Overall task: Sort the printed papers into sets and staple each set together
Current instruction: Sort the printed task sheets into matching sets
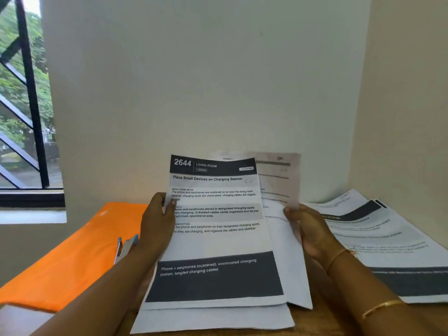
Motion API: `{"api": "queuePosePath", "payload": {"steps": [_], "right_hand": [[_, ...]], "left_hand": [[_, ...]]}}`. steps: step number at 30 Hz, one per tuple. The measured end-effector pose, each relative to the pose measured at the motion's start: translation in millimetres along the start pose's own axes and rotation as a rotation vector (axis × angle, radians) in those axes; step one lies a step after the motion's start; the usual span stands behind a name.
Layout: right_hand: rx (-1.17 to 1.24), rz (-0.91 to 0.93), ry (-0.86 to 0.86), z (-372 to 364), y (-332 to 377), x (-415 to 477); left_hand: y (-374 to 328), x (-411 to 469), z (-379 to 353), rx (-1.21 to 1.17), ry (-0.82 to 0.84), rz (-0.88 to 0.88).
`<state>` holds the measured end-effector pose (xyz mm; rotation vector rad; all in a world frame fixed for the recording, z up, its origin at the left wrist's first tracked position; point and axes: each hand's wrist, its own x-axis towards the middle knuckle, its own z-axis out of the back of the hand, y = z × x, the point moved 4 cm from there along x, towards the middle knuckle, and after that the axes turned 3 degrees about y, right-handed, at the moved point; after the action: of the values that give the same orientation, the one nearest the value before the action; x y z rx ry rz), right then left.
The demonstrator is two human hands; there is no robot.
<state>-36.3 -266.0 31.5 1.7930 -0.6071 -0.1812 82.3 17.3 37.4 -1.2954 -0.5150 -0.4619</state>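
Printed sheets (215,238), top headed 2644, pinched by left hand (156,221); right hand (308,229) pinches rear sheet (278,180); stapler (126,248) on orange cloth (72,258).

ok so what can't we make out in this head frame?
Head view only.
- Print on the rear sheet: blurred, mostly covered by the front sheet.
- Line starts on the front sheet: under the thumb of the left hand.
- The stapler: partly behind the left forearm.
- Text on the right stack: blurred, and the stack is cut off by the right edge.
- Sheets per pile: edges overlap, cannot count.
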Motion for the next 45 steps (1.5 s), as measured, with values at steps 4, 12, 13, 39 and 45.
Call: {"api": "queuePosePath", "payload": {"steps": [4,12,13,39,45], "right_hand": [[-0.049,-0.05,0.227,-29.3,-6.4,-10.4],[-0.162,-0.124,0.22,-33.8,-12.9,-11.3],[-0.154,-0.132,0.218,-33.6,-13.7,-10.7],[-0.385,0.104,-0.498,46.2,8.1,5.2],[-0.406,0.124,-0.63,67.3,14.4,2.8]], "left_hand": [[-3.9,-3.5,-5.0,-0.047,-0.007,0.014],[1.9,-3.8,-12.1,-0.186,0.038,0.136],[2.5,-3.6,-12.7,-0.19,0.048,0.135],[20.8,-2.4,-16.0,0.543,0.311,0.218],[20.3,-8.0,-13.7,0.666,0.399,0.267]]}}
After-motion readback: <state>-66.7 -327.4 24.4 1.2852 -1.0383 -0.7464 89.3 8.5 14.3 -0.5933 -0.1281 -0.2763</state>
